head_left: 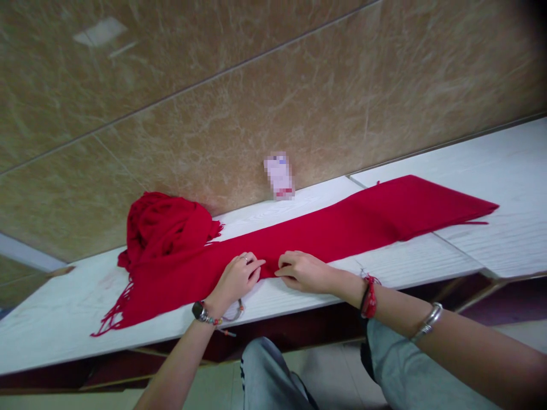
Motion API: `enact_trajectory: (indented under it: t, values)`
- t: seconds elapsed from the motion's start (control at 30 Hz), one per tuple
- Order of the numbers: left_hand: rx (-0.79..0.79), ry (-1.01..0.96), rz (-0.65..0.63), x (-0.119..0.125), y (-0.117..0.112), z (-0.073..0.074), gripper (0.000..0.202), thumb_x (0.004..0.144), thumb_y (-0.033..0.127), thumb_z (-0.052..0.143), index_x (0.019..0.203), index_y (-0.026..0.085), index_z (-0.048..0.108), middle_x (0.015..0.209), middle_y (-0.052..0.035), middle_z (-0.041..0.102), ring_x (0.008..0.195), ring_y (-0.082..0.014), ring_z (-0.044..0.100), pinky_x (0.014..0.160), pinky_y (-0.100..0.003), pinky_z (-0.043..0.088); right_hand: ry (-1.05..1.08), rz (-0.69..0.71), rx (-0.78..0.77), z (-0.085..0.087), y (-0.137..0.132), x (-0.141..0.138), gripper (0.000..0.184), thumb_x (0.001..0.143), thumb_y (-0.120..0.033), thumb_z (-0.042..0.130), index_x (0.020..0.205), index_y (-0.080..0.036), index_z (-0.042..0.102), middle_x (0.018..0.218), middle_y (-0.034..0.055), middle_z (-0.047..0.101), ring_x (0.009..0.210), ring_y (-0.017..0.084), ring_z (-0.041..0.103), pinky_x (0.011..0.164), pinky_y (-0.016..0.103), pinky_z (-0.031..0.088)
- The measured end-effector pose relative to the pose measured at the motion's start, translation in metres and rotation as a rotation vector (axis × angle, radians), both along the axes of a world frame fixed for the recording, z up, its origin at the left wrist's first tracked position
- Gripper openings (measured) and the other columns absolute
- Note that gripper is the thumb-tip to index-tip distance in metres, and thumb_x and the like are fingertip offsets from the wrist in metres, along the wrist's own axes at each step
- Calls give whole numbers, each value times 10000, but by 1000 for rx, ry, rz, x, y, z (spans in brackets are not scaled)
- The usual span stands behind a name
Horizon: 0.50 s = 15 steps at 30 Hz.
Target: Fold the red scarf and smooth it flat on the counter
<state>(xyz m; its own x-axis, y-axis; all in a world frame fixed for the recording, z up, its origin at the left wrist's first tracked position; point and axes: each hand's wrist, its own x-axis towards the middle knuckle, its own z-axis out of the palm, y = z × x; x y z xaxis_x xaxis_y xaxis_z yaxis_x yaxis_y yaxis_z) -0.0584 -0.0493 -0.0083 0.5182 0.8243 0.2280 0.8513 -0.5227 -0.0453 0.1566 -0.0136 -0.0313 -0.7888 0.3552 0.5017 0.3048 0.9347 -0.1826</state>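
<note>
A long red scarf (333,230) lies folded into a flat strip along a white bench top (64,307). Its fringe hangs at the left end, and the right end tapers to a pointed fold. My left hand (236,279), wearing a ring, pinches the scarf's near edge at about its middle. Just to the right, my right hand (304,272) grips the same edge with bent fingers. A short stretch of cloth separates the two hands. Behind the fringed end sits a bunched heap of red fabric (166,228), touching the strip; whether they are one piece I cannot tell.
A brown marbled tile wall (222,114) rises along the back of the bench. Against it stands a small pinkish item (280,177), blurred out. Dark open compartments (307,324) lie beneath the front edge, close to my knees (269,370).
</note>
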Motion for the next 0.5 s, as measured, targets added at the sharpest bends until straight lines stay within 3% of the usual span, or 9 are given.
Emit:
enact_trajectory:
  t: [0.1, 0.17, 0.3, 0.4, 0.43, 0.5]
  values:
    - [-143, 35, -155, 3, 12, 6, 337, 876, 156, 407, 1159, 250, 562, 1217, -34, 535, 1149, -171, 444, 987, -338, 344, 19, 7, 0, 0, 0, 0, 185, 803, -142, 513, 848, -156, 692, 823, 72, 617, 770, 165, 545, 733, 277, 418]
    - [-256, 76, -178, 1, 24, 9, 378, 895, 195, 390, 1252, 284, 477, 1363, -5, 416, 1270, -167, 320, 1050, -352, 262, 38, 17, -4, -2, 1, 0, 184, 799, -138, 513, 845, -157, 691, 820, 72, 617, 770, 163, 546, 747, 279, 419]
    - [-389, 120, 38, -11, 48, 7, 442, 934, 341, 313, 1372, 348, 255, 1479, 4, 181, 1352, -223, 126, 1062, -486, 161, 51, 21, -19, -4, 1, 0, 188, 799, -132, 508, 846, -158, 687, 822, 74, 614, 769, 161, 547, 742, 280, 427]
    - [-356, 78, 283, -20, 55, 1, 456, 943, 382, 250, 1392, 303, 223, 1487, -53, 132, 1352, -273, 85, 1036, -555, 136, 35, 12, -27, -3, 1, 0, 188, 792, -127, 512, 852, -153, 688, 827, 76, 616, 767, 164, 549, 730, 278, 433]
    - [-326, 57, 319, -21, 55, -1, 463, 941, 381, 259, 1392, 283, 235, 1487, -69, 125, 1352, -278, 76, 1038, -553, 130, 30, 9, -29, -2, 1, 0, 189, 791, -126, 513, 855, -153, 689, 830, 76, 617, 769, 165, 550, 731, 278, 435]
    - [-269, 11, 270, -21, 51, -3, 480, 931, 374, 305, 1393, 262, 242, 1491, -75, 100, 1356, -260, 52, 1057, -509, 136, 30, 5, -32, -2, 1, 0, 192, 793, -125, 512, 860, -157, 689, 838, 74, 619, 776, 165, 551, 739, 278, 435]
